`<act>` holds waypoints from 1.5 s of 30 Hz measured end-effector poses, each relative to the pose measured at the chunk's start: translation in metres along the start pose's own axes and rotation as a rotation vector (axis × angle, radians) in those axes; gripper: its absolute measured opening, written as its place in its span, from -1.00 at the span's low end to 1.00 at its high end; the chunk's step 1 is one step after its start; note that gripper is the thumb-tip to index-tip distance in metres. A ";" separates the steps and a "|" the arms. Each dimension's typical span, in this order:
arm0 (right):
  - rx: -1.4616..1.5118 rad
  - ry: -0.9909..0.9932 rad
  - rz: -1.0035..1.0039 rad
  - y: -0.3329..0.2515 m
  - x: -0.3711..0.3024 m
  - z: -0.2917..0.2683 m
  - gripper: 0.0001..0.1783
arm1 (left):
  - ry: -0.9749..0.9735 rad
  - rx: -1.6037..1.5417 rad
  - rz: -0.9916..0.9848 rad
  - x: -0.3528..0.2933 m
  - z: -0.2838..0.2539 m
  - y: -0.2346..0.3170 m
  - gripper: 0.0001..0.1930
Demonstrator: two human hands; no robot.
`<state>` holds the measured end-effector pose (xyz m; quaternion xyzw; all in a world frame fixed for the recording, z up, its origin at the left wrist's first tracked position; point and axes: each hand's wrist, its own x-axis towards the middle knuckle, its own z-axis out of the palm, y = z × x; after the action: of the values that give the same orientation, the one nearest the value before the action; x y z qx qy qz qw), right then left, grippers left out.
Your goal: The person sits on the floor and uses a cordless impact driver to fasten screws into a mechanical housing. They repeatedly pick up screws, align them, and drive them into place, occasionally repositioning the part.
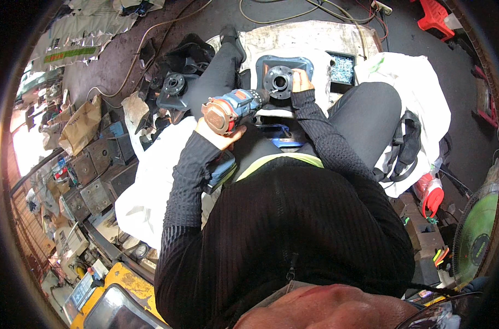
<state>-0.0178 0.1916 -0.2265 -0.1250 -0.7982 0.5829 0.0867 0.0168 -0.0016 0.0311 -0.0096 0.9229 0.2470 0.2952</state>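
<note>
My left hand [219, 136] is closed round the grip of a blue cordless drill [235, 107] with a brown-red back end. The drill points right, its chuck [260, 97] by the lower left edge of a round black flange [272, 75]. This flange has a hole in its centre and smaller holes around it. It sits on a grey-blue square-based housing [299, 61] between my legs. My right hand [302, 80] grips the flange's right side with bent fingers. Whether the drill's tip touches the flange, I cannot tell.
A black tray [344, 81] of small bluish metal pieces stands right of the housing. Similar black flanged parts [174, 84] lie beyond my left leg. White sacks [408, 74] lie under my legs, cables [145, 44] cross the floor, and a green fan [474, 236] stands at right.
</note>
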 end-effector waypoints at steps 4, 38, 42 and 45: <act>-0.027 -0.070 0.073 -0.005 0.002 -0.004 -0.73 | 0.179 -0.123 0.182 -0.008 0.002 -0.013 -0.49; 0.069 -0.052 0.079 0.009 0.001 0.002 -0.65 | 0.136 0.193 0.344 0.018 0.009 -0.003 -0.47; 0.052 -0.064 0.131 0.005 -0.003 0.003 -0.62 | 0.067 0.217 0.334 0.016 0.012 -0.009 -0.50; 0.069 -0.032 0.064 0.002 -0.002 0.001 -0.61 | 0.096 0.119 0.284 0.012 0.011 0.002 -0.53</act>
<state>-0.0160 0.1907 -0.2285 -0.1380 -0.7744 0.6146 0.0597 0.0123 0.0069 0.0172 0.1269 0.9409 0.2307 0.2129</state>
